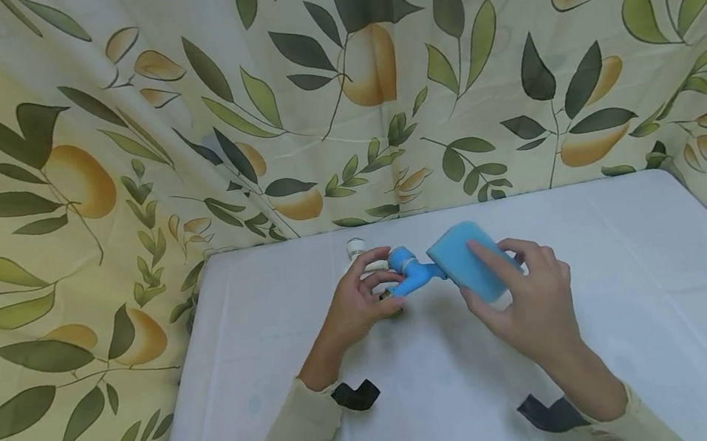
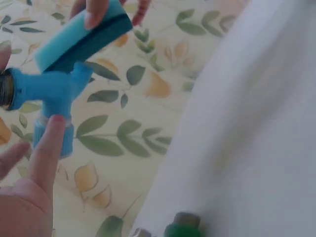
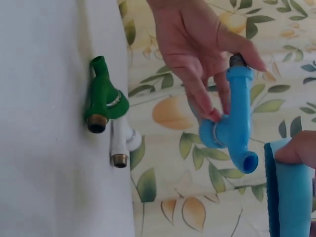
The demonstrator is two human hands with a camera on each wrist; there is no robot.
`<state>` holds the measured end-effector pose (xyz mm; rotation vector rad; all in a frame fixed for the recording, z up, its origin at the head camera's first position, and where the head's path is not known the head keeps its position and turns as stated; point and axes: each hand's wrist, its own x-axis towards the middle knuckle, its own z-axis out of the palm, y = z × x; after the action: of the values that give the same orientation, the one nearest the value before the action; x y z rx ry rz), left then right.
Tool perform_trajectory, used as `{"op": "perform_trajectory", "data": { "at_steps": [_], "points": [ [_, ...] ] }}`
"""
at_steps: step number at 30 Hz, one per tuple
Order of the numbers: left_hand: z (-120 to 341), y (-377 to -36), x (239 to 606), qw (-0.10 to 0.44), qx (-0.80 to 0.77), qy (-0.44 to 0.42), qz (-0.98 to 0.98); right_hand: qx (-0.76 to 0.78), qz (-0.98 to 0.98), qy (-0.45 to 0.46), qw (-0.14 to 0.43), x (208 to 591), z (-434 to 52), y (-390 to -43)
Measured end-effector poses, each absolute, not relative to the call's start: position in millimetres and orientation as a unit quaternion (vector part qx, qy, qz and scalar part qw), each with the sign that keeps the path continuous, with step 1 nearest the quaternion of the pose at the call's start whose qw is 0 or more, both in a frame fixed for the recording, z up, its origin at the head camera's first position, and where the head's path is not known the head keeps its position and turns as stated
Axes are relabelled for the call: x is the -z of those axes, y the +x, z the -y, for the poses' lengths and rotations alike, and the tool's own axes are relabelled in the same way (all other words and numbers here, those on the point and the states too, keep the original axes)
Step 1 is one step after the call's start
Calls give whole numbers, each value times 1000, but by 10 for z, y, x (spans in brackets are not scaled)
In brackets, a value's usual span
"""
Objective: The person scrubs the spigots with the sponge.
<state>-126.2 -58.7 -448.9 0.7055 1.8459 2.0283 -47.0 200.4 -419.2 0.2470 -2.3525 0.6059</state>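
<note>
My left hand (image 1: 354,302) holds a blue plastic tap (image 1: 416,275) above the table, thumb by its threaded end and fingertips against its round knob. The right hand (image 1: 542,304) grips a light blue sponge (image 1: 466,258) between thumb and fingers, beside the tap's spout. In the left wrist view the sponge (image 2: 81,37) shows a darker layer, and its edge overlaps the spout of the tap (image 2: 57,91). Seen from the right wrist, the tap (image 3: 239,108) has its open spout facing the sponge (image 3: 291,192).
A green tap (image 3: 103,98) and a white tap (image 3: 120,143) rest on the white-covered table (image 1: 597,240), behind and below my left hand. A curtain (image 1: 180,124) printed with leaves and fruit hangs along the table's far edge. Black straps (image 1: 356,396) show at both wrists.
</note>
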Motion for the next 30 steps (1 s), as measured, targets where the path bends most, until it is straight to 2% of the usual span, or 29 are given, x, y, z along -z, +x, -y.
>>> {"op": "perform_trajectory", "data": {
  "at_steps": [4, 10, 14, 22, 30],
  "points": [
    [541, -1224, 4517, 178, -754, 164, -611, -244, 902, 71, 348, 4209, -1988, -463],
    [446, -1149, 4503, 217, -802, 108, -546, -258, 901, 59, 343, 4215, -1937, -448],
    [411, -1110, 4471, 222, -817, 72, -527, -262, 899, 64, 344, 4208, -1921, -446],
    [395, -1078, 4485, 206, -834, 59, -509, -267, 897, 68, 346, 4216, -1892, -428],
    [340, -1062, 4487, 207, -844, 33, -493, -280, 892, 23, 354, 4225, -1848, -407]
  ]
}}
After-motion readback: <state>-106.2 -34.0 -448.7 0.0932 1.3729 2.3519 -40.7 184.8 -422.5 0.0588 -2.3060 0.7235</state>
